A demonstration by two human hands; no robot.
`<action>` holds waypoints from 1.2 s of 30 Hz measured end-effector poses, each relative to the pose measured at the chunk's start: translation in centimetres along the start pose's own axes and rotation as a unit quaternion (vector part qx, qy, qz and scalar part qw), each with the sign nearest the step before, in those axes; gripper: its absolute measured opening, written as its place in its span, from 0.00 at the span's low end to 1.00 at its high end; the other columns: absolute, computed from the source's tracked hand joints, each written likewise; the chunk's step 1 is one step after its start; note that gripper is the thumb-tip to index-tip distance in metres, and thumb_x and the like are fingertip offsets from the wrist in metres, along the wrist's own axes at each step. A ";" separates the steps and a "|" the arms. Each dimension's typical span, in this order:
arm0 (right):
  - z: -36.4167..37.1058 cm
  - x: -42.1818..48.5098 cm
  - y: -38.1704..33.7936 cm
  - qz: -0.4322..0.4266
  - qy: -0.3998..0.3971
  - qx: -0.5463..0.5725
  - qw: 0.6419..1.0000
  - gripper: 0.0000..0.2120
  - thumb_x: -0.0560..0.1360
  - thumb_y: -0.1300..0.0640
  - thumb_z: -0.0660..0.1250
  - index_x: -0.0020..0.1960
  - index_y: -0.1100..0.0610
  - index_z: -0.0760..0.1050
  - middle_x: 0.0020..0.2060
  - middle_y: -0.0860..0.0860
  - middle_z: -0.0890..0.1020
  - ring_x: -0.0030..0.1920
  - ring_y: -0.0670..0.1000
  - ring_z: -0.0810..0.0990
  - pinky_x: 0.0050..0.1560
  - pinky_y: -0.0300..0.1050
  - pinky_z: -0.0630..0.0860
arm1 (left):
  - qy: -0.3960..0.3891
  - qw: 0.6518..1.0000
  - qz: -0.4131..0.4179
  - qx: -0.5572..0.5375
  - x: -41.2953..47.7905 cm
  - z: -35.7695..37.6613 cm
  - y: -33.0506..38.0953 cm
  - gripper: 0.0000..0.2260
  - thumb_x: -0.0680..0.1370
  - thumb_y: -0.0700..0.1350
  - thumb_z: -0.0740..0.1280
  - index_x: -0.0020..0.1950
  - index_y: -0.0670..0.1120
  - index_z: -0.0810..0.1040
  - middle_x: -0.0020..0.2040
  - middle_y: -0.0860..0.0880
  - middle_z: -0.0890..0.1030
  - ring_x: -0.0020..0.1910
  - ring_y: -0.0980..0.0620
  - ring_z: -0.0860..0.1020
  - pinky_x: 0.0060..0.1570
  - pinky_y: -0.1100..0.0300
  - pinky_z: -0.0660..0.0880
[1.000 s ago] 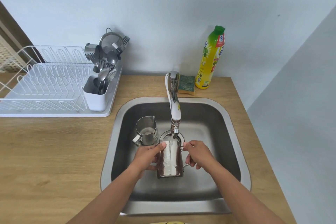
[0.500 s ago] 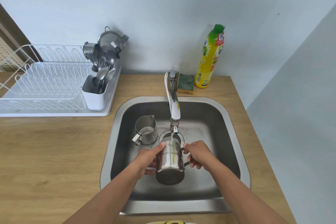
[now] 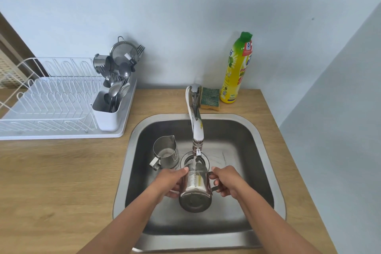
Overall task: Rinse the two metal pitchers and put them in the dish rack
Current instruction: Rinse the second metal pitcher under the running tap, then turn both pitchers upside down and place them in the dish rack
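Head view: pitcher (image 3: 195, 189) tilted (base nearest).

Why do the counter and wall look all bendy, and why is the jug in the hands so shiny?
Head view: the wide-angle lens bows the counter edge and stretches the corners. Soft light glints off the held pitcher and sink rim. The left hand and right hand look slightly soft.

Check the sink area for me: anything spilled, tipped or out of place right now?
Nothing stands out. Both hands, left hand and right hand, tilt one pitcher under the running tap. The second pitcher stands upright in the sink. The counter looks dry.
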State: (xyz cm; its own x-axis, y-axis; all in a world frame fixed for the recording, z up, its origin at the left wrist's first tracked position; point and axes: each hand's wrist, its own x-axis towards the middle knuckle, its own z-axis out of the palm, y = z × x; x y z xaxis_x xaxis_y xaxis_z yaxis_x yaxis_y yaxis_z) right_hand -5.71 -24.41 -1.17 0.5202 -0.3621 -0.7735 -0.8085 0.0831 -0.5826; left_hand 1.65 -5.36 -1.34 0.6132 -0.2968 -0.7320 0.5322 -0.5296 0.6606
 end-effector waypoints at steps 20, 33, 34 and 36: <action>-1.3 -0.5 0.0 -0.032 0.010 0.054 0.998 0.15 0.81 0.53 0.60 0.42 0.61 0.77 0.22 0.50 0.73 0.20 0.50 0.70 0.23 0.37 0.66 | 0.221 0.710 0.373 0.554 3.0 -3.1 19.7 0.30 0.77 0.34 0.53 0.79 0.52 0.58 0.79 0.54 0.59 0.78 0.50 0.56 0.70 0.47 0.66; -1.4 -0.4 0.2 -0.036 0.016 0.071 0.997 0.15 0.81 0.53 0.61 0.44 0.62 0.78 0.22 0.51 0.73 0.21 0.52 0.71 0.24 0.39 0.68 | 0.175 0.850 0.367 0.335 2.8 -4.1 14.9 0.26 0.81 0.42 0.60 0.78 0.53 0.60 0.77 0.50 0.65 0.76 0.48 0.62 0.73 0.49 0.63; -1.4 -0.4 0.2 -0.038 0.018 0.077 0.996 0.15 0.81 0.53 0.61 0.44 0.63 0.78 0.22 0.52 0.72 0.21 0.52 0.71 0.24 0.39 0.68 | 0.200 0.871 0.344 0.287 3.0 -4.5 13.0 0.25 0.80 0.44 0.62 0.77 0.53 0.62 0.74 0.48 0.68 0.73 0.47 0.66 0.71 0.48 0.66; -1.5 -0.2 0.4 -0.041 0.021 0.095 0.994 0.15 0.81 0.53 0.60 0.44 0.63 0.78 0.23 0.52 0.72 0.21 0.52 0.70 0.24 0.40 0.69 | 0.232 0.906 0.267 0.232 3.8 -5.6 8.8 0.27 0.78 0.48 0.65 0.76 0.51 0.63 0.72 0.45 0.71 0.69 0.45 0.71 0.67 0.47 0.70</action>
State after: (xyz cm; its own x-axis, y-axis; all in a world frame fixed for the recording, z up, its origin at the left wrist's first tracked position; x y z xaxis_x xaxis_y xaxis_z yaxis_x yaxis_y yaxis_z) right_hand -6.58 -25.69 -0.85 0.5671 -0.4122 -0.7131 -0.6957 0.2238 -0.6826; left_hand 11.89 -6.65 2.63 0.9474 -0.3011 -0.1084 -0.1505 -0.7180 0.6795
